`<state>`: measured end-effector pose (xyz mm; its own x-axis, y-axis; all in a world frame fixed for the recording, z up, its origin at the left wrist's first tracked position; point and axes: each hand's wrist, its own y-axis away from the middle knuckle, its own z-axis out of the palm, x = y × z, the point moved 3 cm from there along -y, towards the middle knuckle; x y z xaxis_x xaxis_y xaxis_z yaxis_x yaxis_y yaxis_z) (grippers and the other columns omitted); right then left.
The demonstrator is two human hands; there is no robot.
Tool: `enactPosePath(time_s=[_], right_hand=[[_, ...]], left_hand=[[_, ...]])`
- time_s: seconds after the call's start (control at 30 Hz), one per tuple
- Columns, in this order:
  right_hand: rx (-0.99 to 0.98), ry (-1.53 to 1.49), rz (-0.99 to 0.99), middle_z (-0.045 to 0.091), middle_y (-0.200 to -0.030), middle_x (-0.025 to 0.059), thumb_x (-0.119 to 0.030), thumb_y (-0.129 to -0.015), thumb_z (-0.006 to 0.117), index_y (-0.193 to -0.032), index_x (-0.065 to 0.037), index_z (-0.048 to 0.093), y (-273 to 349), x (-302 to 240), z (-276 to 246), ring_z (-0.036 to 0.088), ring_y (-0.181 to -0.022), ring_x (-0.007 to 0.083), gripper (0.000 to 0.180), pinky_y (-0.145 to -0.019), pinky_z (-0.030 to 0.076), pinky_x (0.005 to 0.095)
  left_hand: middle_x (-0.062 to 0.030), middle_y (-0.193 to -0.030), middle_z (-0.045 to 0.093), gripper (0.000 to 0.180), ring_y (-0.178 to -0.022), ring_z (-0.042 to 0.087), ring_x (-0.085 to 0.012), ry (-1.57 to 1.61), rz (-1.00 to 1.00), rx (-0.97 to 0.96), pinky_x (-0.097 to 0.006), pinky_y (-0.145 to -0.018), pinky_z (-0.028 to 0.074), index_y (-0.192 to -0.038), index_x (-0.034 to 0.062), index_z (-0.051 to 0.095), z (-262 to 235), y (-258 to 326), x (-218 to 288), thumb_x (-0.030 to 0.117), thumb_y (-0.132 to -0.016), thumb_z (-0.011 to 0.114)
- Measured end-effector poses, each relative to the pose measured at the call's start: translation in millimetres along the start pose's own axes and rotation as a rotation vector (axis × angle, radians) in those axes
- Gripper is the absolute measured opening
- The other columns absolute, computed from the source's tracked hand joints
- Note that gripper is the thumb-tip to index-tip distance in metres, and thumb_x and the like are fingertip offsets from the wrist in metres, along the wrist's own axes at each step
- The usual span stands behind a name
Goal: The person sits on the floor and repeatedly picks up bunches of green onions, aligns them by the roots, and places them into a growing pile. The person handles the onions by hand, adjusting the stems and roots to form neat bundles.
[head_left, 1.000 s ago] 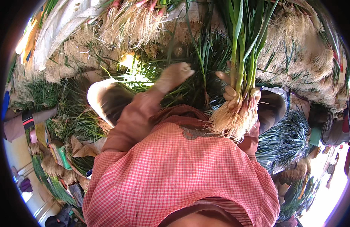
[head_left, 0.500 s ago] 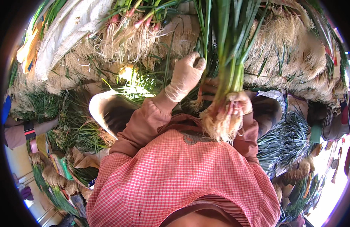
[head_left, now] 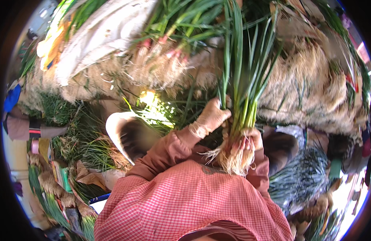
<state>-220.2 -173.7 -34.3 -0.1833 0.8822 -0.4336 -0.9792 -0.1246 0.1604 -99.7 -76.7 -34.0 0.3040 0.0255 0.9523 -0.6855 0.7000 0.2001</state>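
Note:
My right hand (head_left: 254, 138) is closed round the lower stems of a bunch of spring onions (head_left: 244, 114), just above the pale, stringy roots (head_left: 237, 158). The bunch stands nearly upright in front of my chest, its long green leaves fanning away from me. At the left side of the bunch, my gloved left hand (head_left: 212, 115) pinches a single spring onion (head_left: 223, 90) by its leaves. Its lower part runs behind the fingers, and thin roots stick out left of the bunch's roots.
Loose spring onions with pink bases (head_left: 165, 44) lie ahead on a long pile of bundles with roots facing me (head_left: 310, 80). A white woven sack (head_left: 105, 34) covers the pile's left part. More green bundles (head_left: 301, 174) lie by my right knee, and loose leaves (head_left: 93, 140) on the left.
My left hand has come down and right against the bunch, bringing the single spring onion beside it. The bunch stays in my right hand. The whole view has shifted slightly.

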Motion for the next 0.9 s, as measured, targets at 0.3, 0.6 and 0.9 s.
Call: enactPosePath(time_s=[0.3,0.6,0.9], right_hand=[[-0.224,-0.36,-0.177,0.05,-0.104,0.0208,-0.019,-0.069,0.06,-0.123,0.004,0.035,0.5,12.7,-0.2,0.054,-0.082,0.0308,0.064,-0.065,0.049,0.0407],[-0.335,-0.392,-0.171,0.047,-0.106,0.0205,-0.014,-0.069,0.059,-0.129,0.0,0.032,-1.8,12.8,-14.0,0.051,-0.09,0.0306,0.067,-0.069,0.049,0.0385],[-0.275,-0.309,-0.108,0.049,-0.114,0.0194,-0.016,-0.073,0.056,-0.121,0.002,0.041,-6.0,12.2,-6.7,0.056,-0.097,0.0335,0.054,-0.088,0.046,0.0485]], left_hand=[[-0.0067,-0.098,0.056,0.023,-0.083,0.066,-0.0258,0.532,0.077,-0.307,-0.032,-0.063,0.058,-0.097,0.0078,0.048,6.8,14.6,24.3,-0.001,-0.083,0.064],[-0.0088,-0.094,0.067,0.01,-0.085,0.065,-0.0172,-0.186,0.304,-0.423,-0.03,-0.076,0.051,-0.096,0.0039,0.059,1.5,10.8,24.2,0.01,-0.088,0.061],[-0.0208,-0.096,0.064,0.035,-0.089,0.063,-0.0359,-1.393,-0.192,-0.246,-0.044,-0.075,0.05,-0.104,0.0086,0.062,-61.7,2.8,-35.0,0.038,-0.088,0.054]])
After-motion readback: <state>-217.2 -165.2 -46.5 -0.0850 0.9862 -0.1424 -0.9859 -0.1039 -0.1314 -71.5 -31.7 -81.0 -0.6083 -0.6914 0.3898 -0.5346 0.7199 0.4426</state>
